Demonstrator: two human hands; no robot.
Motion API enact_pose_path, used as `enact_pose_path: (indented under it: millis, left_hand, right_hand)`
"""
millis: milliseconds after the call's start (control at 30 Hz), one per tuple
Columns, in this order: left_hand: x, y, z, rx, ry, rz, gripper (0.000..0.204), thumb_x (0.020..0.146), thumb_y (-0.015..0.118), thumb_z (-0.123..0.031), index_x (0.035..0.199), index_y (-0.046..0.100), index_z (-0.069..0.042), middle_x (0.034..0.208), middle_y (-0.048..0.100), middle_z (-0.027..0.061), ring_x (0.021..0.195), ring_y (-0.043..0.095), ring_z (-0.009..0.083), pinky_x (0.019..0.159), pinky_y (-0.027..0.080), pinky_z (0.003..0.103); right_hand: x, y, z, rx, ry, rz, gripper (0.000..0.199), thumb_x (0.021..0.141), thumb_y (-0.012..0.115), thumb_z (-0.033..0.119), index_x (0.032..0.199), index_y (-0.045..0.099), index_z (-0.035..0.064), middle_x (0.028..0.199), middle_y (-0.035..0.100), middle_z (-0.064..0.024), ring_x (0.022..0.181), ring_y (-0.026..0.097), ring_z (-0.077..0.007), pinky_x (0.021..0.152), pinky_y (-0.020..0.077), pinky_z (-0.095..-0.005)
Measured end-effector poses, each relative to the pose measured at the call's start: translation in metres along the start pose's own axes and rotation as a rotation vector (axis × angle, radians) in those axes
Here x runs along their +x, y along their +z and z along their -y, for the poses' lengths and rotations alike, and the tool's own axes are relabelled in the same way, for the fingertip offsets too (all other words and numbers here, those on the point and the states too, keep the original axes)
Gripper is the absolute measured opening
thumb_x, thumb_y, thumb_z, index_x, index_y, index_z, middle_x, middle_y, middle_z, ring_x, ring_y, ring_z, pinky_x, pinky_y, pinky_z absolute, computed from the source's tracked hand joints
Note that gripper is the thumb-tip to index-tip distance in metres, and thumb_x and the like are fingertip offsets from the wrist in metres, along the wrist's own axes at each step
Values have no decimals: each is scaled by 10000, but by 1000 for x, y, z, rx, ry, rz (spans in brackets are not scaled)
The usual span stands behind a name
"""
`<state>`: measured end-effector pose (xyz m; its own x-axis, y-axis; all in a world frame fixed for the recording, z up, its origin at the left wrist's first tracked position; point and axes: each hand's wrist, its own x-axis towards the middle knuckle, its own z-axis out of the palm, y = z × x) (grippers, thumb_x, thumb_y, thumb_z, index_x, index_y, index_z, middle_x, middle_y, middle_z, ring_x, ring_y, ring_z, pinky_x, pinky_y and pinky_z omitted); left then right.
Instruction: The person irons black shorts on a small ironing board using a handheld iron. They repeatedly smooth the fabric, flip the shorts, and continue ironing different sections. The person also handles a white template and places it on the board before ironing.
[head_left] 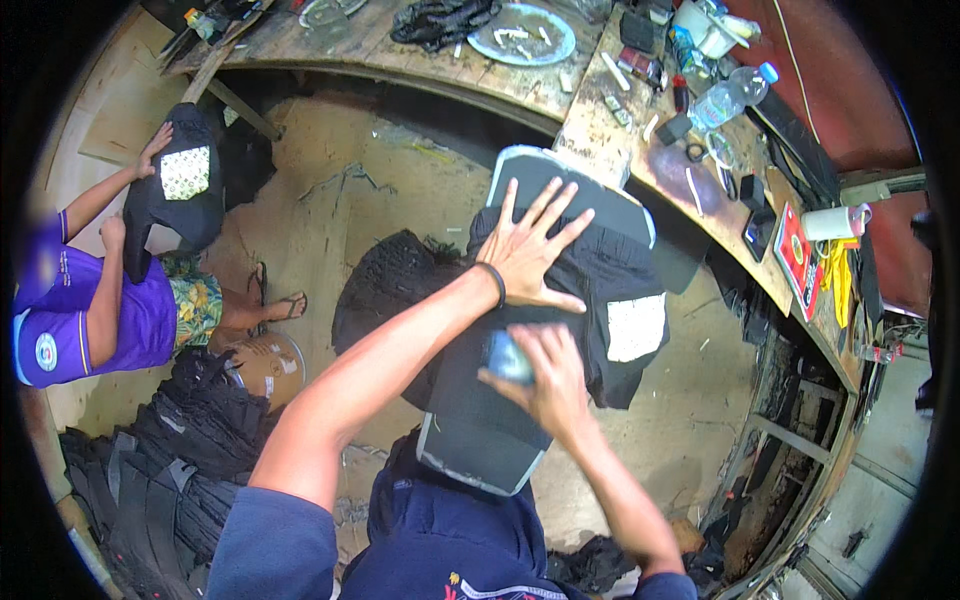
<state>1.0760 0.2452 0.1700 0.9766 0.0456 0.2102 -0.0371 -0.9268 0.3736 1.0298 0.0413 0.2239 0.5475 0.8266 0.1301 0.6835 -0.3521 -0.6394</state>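
Observation:
A long grey-black board (478,462) with a pale rim extends away from my body. A black garment (620,270) with a gathered edge is drawn over it, and a white patterned patch (635,328) shows on its right part. My left hand (530,245) lies flat on the garment near the board's far end, fingers spread. Just below it, my right hand (550,380) grips a small blue block-like object (508,358) close to the cloth. Motion blurs that object, so its kind cannot be made out.
At left, another person in a purple shirt (125,310) handles a black garment (185,225) with a patterned patch. Black cloth (160,460) is heaped lower left. The wooden bench (590,130) holds a plate of white sticks (522,35), a plastic bottle (730,100) and small items.

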Motion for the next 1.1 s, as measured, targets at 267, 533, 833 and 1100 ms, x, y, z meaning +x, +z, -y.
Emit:
enact_pose_path:
  millis: [267, 533, 833, 1100]
  left_hand:
    - [-1, 0, 0, -24, -38, -57, 1399, 625, 663, -1022, 1720, 382, -197, 1822, 188, 210, 1700, 86, 423, 1256, -53, 834]
    - [-3, 3, -2, -10, -90, -52, 1389, 623, 663, -1032, 1712, 399, -211, 1806, 221, 221, 1691, 116, 438, 1260, -20, 830]
    - [-3, 3, -3, 59, -104, -116, 1383, 605, 620, -1070, 1704, 421, -254, 1805, 251, 179, 1689, 143, 420, 1248, -10, 849]
    - [-2, 2, -7, 60, -145, -94, 1428, 602, 660, -1054, 1737, 353, -244, 1817, 192, 214, 1697, 101, 422, 1246, -8, 847]
  right_hand:
    - [4, -12, 8, 28, -38, 265, 695, 654, 1032, 332, 1221, 746, 51, 1089, 711, -131, 1047, 669, -348, 952, 557, -467]
    - [-35, 26, 36, 84, -113, 168, 686, 645, 1003, 234, 1253, 732, 68, 1165, 681, -115, 1074, 633, -332, 948, 520, -477]
    - [-65, 12, 9, 77, -18, 275, 691, 653, 999, 267, 1263, 739, 71, 1149, 697, -116, 1044, 645, -337, 923, 521, -475]
    - [-59, -25, 8, 215, 8, 318, 641, 650, 1028, 286, 1199, 769, 79, 1117, 709, -114, 1030, 659, -327, 925, 537, -453]
